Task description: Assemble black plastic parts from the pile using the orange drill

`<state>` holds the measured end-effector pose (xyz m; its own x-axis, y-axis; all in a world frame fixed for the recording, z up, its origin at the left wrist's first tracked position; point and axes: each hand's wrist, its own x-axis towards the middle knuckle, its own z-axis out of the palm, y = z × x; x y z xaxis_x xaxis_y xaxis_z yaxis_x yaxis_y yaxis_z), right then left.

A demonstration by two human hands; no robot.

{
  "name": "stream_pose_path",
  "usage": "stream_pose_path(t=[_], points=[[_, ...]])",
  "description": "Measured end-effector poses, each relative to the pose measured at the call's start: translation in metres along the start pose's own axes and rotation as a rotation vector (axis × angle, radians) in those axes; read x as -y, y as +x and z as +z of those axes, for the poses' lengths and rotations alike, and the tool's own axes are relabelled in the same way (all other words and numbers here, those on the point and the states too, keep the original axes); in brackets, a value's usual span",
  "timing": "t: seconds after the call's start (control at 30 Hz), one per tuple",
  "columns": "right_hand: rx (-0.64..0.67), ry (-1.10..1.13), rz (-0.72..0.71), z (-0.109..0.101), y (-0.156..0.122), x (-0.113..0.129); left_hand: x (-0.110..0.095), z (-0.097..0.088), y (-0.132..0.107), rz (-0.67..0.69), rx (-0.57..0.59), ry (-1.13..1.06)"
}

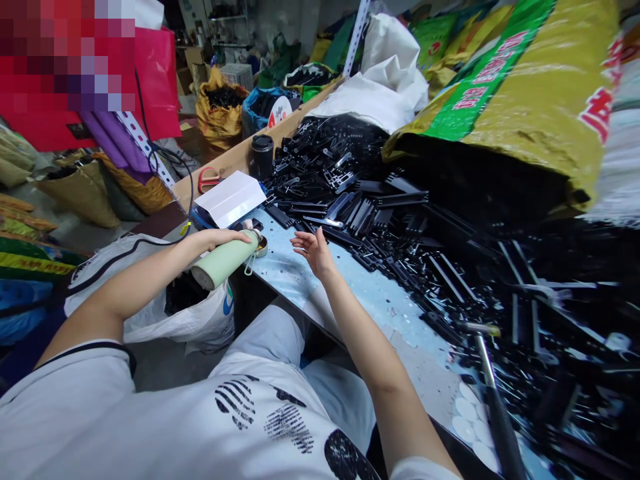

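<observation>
My left hand (227,237) is wrapped round a pale green bottle (223,262), which lies tilted over the table's left edge with its neck toward the table. By the neck is a small round metallic piece (261,246), perhaps the bottle's lid, and a pale green loop (251,263) hangs there. Nothing is in my right hand (313,251), which hovers over the light blue tabletop (350,277) with its fingers apart, to the right of the bottle. Beyond it lies a large heap of black strip-like parts (360,213).
A hammer (487,367) lies at the right near white discs (470,413). At the back left are a folded white sheet (233,198), red-handled scissors (207,179) and a black cup (263,155). A yellow sack (530,87) spills over the heap. A white sack (200,320) stands below the bottle.
</observation>
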<state>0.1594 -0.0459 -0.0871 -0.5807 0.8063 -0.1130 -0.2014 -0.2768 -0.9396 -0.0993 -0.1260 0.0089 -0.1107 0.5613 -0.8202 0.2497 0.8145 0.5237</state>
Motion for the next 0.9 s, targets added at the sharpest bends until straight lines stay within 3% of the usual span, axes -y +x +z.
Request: stream_pose_path(t=[0.17, 0.4, 0.6, 0.73, 0.9], points=[[0.022, -0.03, -0.005, 0.005, 0.003, -0.004, 0.009, 0.004, 0.005, 0.08, -0.138, -0.028], [0.027, 0.038, -0.013, 0.013, 0.01, -0.012, 0.041, 0.017, 0.021, 0.275, -0.379, 0.112], [0.005, -0.106, -0.078, 0.031, 0.029, -0.01, 0.059, 0.022, 0.027, 0.457, -0.427, 0.227], [0.043, -0.516, -0.361, 0.065, 0.042, 0.014, 0.063, 0.024, 0.024, 0.525, -0.404, 0.216], [0.374, -1.187, -0.81, 0.119, 0.057, 0.047, 0.062, 0.027, 0.021, 0.577, -0.481, 0.314]])
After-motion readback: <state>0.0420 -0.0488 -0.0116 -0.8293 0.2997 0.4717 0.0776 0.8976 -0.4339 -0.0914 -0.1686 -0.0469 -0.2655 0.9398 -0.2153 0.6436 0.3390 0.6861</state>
